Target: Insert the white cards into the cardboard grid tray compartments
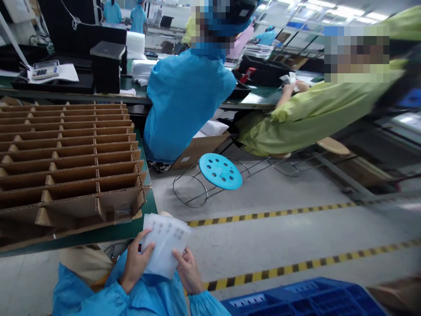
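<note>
two hands [135, 262] [190, 268] — holding one fan of sheets [164, 248]

Ceiling lights [345, 12] glow white at upper right above a softly lit floor [263, 245], while shadow fills the slots of a cardboard divider [69, 163]. Stretching and blur smear the right edge, pixel blocks cover two patches up top, and marks on pale sheets [162, 254] look soft.

Cardboard divider grid [112, 199] lies on desk [150, 210] inside right edge, plastic bags [164, 252] in left hand [135, 263] and right hand [190, 268] by near-right corner, stool [221, 170] farther right.
</note>
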A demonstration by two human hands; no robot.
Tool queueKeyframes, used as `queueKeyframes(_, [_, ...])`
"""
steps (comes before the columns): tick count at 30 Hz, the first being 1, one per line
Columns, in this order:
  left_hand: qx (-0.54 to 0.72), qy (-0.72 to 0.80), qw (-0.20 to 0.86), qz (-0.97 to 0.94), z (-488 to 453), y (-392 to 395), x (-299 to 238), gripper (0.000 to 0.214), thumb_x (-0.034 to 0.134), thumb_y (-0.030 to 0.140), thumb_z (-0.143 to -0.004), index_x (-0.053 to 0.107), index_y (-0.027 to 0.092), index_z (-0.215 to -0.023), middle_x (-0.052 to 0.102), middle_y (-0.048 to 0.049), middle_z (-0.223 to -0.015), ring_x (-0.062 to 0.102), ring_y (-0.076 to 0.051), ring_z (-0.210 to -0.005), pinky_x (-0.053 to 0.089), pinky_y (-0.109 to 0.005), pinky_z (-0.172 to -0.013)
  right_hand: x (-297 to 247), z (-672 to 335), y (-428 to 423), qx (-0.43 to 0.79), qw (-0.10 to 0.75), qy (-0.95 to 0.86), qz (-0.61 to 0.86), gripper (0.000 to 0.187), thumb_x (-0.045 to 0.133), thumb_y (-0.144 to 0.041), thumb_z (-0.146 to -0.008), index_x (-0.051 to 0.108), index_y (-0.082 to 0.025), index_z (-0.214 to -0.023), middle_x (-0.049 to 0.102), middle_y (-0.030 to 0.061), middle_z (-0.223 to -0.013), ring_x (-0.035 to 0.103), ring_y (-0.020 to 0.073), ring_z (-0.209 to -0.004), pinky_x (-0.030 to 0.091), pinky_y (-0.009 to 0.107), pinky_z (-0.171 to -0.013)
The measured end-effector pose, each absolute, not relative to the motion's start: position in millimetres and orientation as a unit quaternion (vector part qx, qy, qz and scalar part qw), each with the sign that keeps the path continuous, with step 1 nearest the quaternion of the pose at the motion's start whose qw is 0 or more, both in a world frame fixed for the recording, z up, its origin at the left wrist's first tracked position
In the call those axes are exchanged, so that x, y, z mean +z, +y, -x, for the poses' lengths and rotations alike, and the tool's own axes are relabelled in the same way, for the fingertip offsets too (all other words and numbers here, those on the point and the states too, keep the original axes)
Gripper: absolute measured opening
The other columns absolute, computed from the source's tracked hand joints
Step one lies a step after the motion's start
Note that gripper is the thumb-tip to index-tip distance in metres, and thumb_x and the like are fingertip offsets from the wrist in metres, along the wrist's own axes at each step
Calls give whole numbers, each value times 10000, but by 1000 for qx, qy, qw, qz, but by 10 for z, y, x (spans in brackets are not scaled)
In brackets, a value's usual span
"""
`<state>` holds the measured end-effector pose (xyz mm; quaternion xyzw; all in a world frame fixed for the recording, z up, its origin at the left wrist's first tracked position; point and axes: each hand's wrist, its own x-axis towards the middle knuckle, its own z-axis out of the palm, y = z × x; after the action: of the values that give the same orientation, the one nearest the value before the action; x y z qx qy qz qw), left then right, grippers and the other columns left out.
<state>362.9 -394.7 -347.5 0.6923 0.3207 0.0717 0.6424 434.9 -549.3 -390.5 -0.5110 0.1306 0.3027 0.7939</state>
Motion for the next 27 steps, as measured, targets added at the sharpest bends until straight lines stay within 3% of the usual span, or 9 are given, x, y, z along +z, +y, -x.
queueKeyframes(6, [110, 336, 615, -704, -3563, -3965, -3533, 382, 564, 384, -816, 610, 238, -1165, 613, -53, -1252, 554, -223, -1175, 441, -356, -1032, -3887, -4295, -5370, 297, 801, 149, 497, 595, 846, -339, -609, 561, -216, -1117, 741, 46, -939, 690, 234, -885, 571, 359, -762])
queueKeyframes(11, [111, 347, 604, -709, -3558, -3951, -3495, 441, 655, 330, -735, 600, 230, -1161, 623, -58, -1227, 552, -240, -1176, 427, -385, -1053, -3866, -4273, -5350, 286, 795, 148, 514, 587, 843, -336, -608, 569, -214, -1112, 736, 57, -970, 686, 242, -912, 572, 365, -780])
queueKeyframes(17, [80, 340, 625, -699, -3533, -3977, -3503, 396, 597, 290, -751, 594, 236, -1143, 609, -49, -1238, 545, -227, -1175, 433, -366, -1031, -3853, -4229, -5303, 311, 786, 148, 513, 540, 846, -353, -600, 597, -216, -1059, 727, 60, -1022, 677, 255, -950, 570, 374, -792])
queueKeyframes(19, [73, 341, 637, -688, -3501, -3979, -3529, 471, 575, 279, -761, 535, 227, -1227, 573, -70, -1287, 518, -233, -1209, 432, -369, -1027, -3869, -4216, -5285, 337, 782, 145, 505, 524, 829, -392, -622, 603, -210, -1060, 729, 65, -1012, 684, 255, -928, 567, 384, -790])
queueKeyframes(23, [68, 363, 664, -650, -3456, -3943, -3615, 713, 524, 413, -830, 217, 218, -1444, 544, -123, -1308, 529, -240, -1196, 420, -421, -1041, -3959, -4240, -5259, 351, 766, 110, 527, 493, 808, -449, -633, 629, -191, -1014, 737, 79, -977, 690, 260, -881, 557, 405, -794])
queueKeyframes(27, [77, 377, 671, -633, -3558, -3931, -3741, 741, 505, 546, -801, 301, 158, -1398, 333, -144, -1490, 294, -247, -1395, 234, -413, -1183, -4120, -4366, -5180, 310, 705, 25, 638, 467, 776, -515, -634, 669, -168, -927, 744, 93, -893, 677, 279, -870, 547, 404, -786])
